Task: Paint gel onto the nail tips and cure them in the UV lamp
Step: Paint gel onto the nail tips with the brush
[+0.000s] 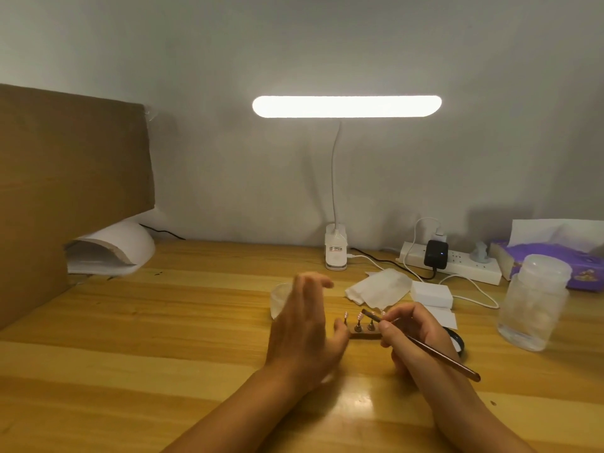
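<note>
1. Counter [163,338]: wooden, with lengthwise grain; it carries every item listed below.
2. Cardboard panel [65,174]: stands at the far left and hides part of the UV lamp.
3. Desk lamp [346,106]: lit bar runs left to right above the work area, base at the rear centre.
4. UV lamp [124,246]: white dome at the rear left, well apart from the holder.
5. Clear jar [536,302]: upright at the right, in front of a purple tissue box [585,273].
6. Left hand [304,331]: set on edge just left of the holder, fingers straight and close together, holding nothing. It is blurred, and thumb contact with the holder's left end cannot be confirmed.
7. Right hand [415,335]: fingers curled, pinching the brush close to its bristle end.
8. Brush [438,354]: long axis diagonal, with the bristle end pointing away and left over the holder and the tail pointing toward the person's right. Contact with a tip cannot be confirmed.
9. Holder [364,334]: dark strip between the hands, long axis left to right.
10. Nail tips [360,316]: on upright stands on the holder.
</note>
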A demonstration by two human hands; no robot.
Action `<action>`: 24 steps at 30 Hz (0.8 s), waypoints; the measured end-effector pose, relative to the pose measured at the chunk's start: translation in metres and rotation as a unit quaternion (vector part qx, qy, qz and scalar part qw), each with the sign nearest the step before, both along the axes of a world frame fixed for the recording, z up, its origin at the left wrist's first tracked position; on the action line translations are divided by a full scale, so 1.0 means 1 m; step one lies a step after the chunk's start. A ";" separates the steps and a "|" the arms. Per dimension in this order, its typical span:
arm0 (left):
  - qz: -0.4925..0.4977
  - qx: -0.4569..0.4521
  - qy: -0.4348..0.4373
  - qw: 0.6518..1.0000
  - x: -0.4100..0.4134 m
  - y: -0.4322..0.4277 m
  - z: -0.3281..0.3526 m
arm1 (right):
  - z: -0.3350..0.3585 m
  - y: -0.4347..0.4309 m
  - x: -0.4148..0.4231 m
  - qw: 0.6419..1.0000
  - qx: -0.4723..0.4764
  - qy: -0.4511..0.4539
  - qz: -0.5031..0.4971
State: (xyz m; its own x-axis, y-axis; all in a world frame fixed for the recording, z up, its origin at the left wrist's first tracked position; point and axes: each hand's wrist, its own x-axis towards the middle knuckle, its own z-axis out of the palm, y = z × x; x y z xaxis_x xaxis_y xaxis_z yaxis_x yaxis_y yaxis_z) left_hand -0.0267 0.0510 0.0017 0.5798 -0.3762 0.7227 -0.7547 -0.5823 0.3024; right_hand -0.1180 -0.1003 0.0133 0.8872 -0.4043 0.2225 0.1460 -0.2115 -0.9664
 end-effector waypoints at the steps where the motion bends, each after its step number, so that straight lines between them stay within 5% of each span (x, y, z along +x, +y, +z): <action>1: 0.028 -0.031 -0.027 0.999 0.005 0.003 0.001 | 0.000 0.000 0.000 1.000 0.011 -0.006 0.003; 3: 0.106 -0.070 -0.004 0.992 0.017 0.012 0.003 | 0.001 0.000 -0.002 0.999 0.036 -0.004 0.010; 8: 0.158 -0.036 0.288 0.944 0.039 0.032 -0.004 | 0.000 0.003 -0.005 1.000 -0.019 0.001 0.021; 10: 0.122 -0.044 0.254 0.958 0.037 0.031 -0.004 | 0.001 0.008 -0.007 0.996 -0.083 -0.035 0.004; 16: 0.017 0.001 -0.063 0.998 0.011 0.015 -0.002 | 0.011 0.020 -0.018 0.963 -0.186 -0.188 -0.059; 24: -0.070 0.035 -0.094 0.992 -0.002 0.007 0.000 | -0.001 0.021 -0.013 0.938 -0.311 -0.146 -0.049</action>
